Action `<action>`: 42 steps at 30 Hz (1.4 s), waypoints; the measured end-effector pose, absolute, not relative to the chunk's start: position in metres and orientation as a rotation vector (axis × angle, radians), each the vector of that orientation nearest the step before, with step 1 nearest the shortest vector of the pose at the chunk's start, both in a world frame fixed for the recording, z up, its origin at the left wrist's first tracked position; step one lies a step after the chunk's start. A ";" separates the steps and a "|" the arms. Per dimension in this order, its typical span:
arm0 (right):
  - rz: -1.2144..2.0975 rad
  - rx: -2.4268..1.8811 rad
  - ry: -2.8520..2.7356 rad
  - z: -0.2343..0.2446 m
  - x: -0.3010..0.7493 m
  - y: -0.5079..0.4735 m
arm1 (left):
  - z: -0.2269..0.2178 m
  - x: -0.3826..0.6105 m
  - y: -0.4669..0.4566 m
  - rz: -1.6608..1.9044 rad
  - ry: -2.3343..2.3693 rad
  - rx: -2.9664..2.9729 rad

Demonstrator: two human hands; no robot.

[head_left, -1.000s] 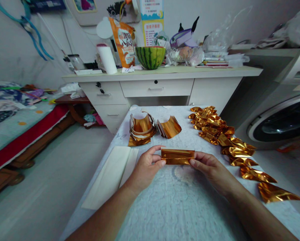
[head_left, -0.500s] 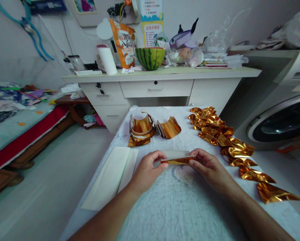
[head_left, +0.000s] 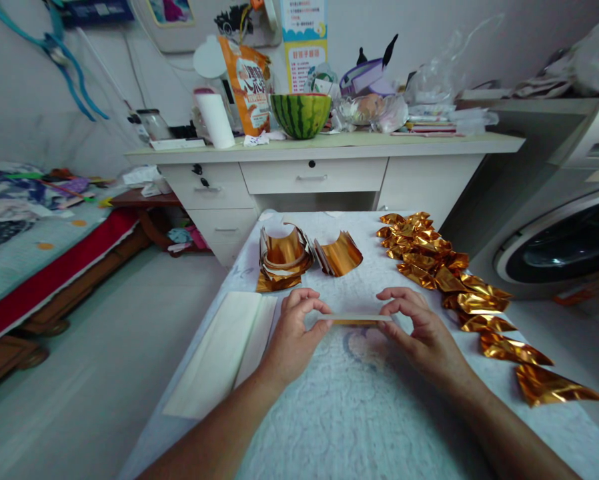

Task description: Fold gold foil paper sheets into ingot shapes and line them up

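Note:
A folded strip of gold foil paper (head_left: 355,319) is held edge-on just above the white table (head_left: 339,413). My left hand (head_left: 294,330) pinches its left end and my right hand (head_left: 419,327) pinches its right end, fingers curled over the top. Beyond them stand two curled stacks of gold foil sheets (head_left: 282,257) (head_left: 338,253). A long row of folded gold foil pieces (head_left: 449,277) runs along the table's right side.
A stack of white paper (head_left: 219,350) lies at the table's left edge. Behind the table stands a cluttered white desk (head_left: 324,167) with a halved watermelon (head_left: 300,114). A bed (head_left: 34,253) is to the left, a washing machine (head_left: 559,233) to the right.
The foil strip has been tipped from facing me to lying flat and edge-on, and both hands have turned over it, fingers now on top.

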State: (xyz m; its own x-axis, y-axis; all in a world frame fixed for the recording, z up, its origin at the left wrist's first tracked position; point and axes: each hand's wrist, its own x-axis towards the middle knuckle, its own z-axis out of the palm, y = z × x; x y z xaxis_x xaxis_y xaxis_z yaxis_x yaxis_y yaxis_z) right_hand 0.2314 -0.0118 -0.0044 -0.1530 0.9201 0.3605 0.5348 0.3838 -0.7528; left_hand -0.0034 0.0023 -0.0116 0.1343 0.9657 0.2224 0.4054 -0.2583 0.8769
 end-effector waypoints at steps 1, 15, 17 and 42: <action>0.573 -1.259 -1.828 -0.004 0.231 -0.013 | -0.012 -0.003 0.003 1.123 1.352 1.739; 0.185 -1.277 -1.752 -0.001 0.211 -0.022 | 0.005 0.010 -0.019 0.859 1.043 1.760; 0.196 -1.264 -1.775 -0.002 0.206 -0.024 | 0.005 0.014 -0.023 0.850 0.984 1.782; 0.533 -1.096 -2.062 -0.008 0.191 -0.031 | -0.010 0.018 -0.010 1.046 1.134 1.444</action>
State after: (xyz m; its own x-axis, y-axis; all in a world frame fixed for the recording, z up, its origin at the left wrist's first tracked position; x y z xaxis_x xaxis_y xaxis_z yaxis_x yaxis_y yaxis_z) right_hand 0.1905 -0.0313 -0.0081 -0.3711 0.8342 0.4079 0.5317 0.5510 -0.6432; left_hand 0.0178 -0.0102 -0.0104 0.1922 0.9799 0.0528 0.1317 -0.0791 0.9881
